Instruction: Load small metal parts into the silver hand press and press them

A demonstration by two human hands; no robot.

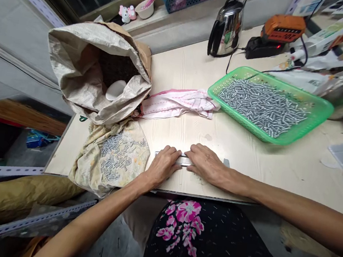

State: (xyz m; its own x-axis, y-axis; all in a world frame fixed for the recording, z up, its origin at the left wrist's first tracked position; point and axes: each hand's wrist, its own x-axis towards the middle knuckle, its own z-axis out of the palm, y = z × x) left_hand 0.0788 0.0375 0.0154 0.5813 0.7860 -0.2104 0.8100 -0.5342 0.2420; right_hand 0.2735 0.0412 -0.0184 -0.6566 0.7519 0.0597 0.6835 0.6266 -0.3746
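Note:
Both hands grip a narrow metal bar (183,160) lying on the pale table near its front edge. My left hand (164,164) is closed over the bar's left part, and my right hand (206,163) is closed over its right part, a short gap between them. A small grey piece (226,162) shows just beyond my right hand. Left of my hands, a patterned cloth (139,158) carries a loose pile of small metal pins (117,153). At the back right, a green plastic basket (313,117) holds a great many similar metal pins (263,104).
An open sack (81,70) with a white round object (115,90) inside stands at the back left. Behind my hands lies a pink and white cloth (177,103). A steel kettle (227,26) and an orange battery (282,28) on a black charger (260,49) are at the back.

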